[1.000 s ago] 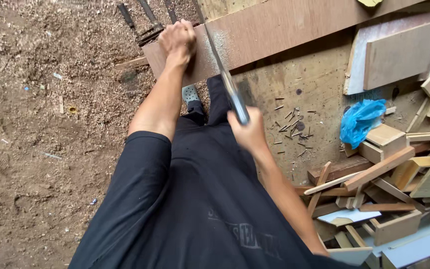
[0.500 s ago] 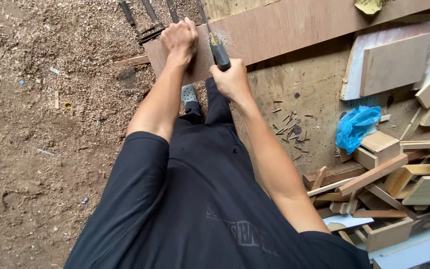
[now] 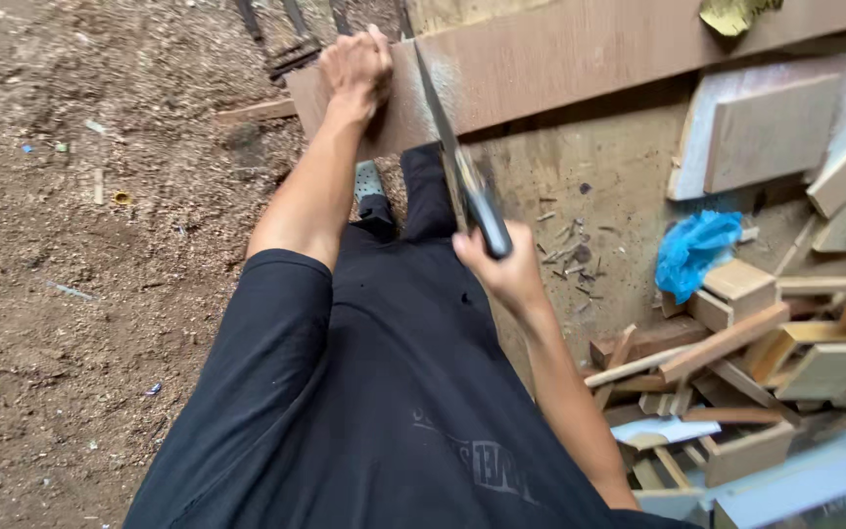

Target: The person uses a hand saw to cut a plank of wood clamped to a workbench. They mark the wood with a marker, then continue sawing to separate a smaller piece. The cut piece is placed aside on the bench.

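Since half a second ago your right hand has drawn back toward your body, pulling the hand saw with the dark handle and long steel blade out of its forward reach, so more blade now shows on the near side of the board.

You are clenching that handle firmly in your right fist, just in front of your hip. Your left hand is pressed down with curled fingers over the left end of the long reddish-brown wooden board, gripping its edge; judging by the placement, this pins the board so the stroke cannot shift it.

The board lies at the far side of the scene, its long axis running left to right, rising slightly toward the right. The saw crosses it nearly at right angles: the blade runs from the handle near you to its tip at the far edge of the board, leaning a little left as it goes away, just right of your left hand.

Sawdust-covered ground spreads to the left. On the right sits a heap of pale wood offcuts with a crumpled blue plastic bag against it.
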